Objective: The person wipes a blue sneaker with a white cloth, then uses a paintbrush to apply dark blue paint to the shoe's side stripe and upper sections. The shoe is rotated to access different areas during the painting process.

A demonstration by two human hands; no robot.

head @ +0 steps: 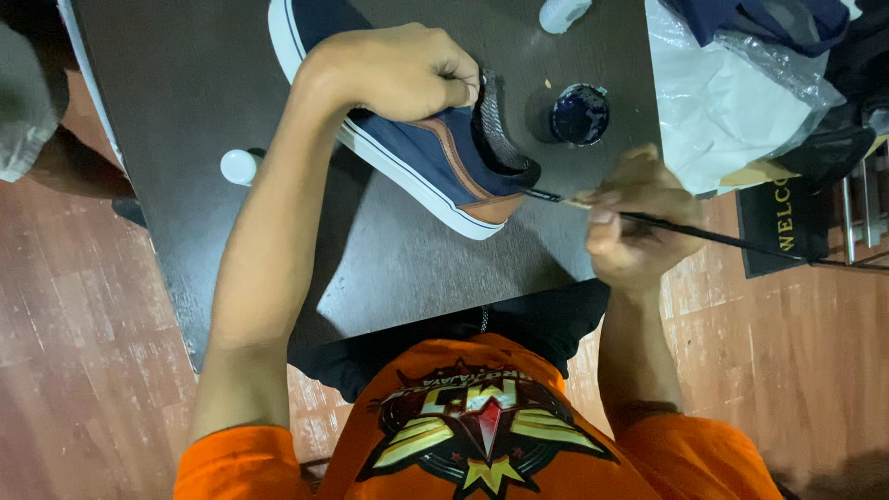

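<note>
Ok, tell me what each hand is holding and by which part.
The left hand grips the navy sneaker at its upper, near the opening. The right hand pinches a thin paintbrush along the handle, near the bristle end.

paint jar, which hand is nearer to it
Right. The right hand, holding the brush, sits just below the paint jar; the left hand grips the shoe farther left.
</note>
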